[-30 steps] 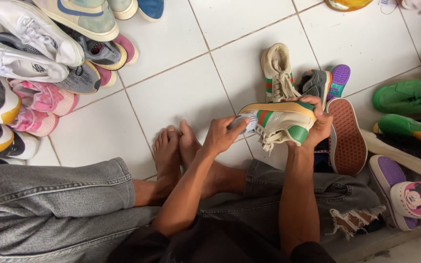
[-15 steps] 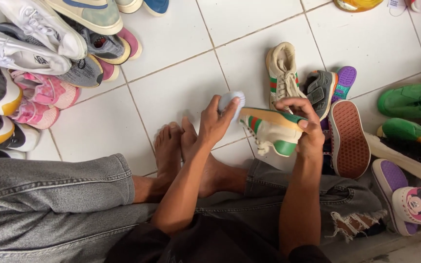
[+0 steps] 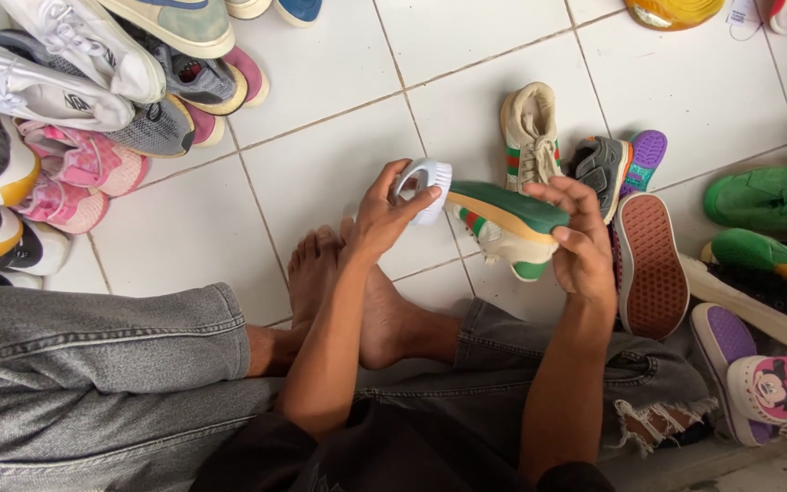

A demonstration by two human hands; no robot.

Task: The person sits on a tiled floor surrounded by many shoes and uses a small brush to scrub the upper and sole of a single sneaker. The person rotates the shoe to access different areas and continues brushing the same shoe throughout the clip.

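Scrubbing a shoe above the floor

The left hand [image 3: 384, 214] pinches a white brush [image 3: 423, 187] at the toe; the right hand [image 3: 580, 241] clasps the cream shoe [image 3: 503, 219], its green sole up. Next probably calls for brushing the sole's edge.

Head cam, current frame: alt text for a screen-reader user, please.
A person sits barefoot on a white tiled floor, the right hand holding a cream sneaker with a green sole while the left hand holds a white brush at its toe. More shoes are piled at left and right.
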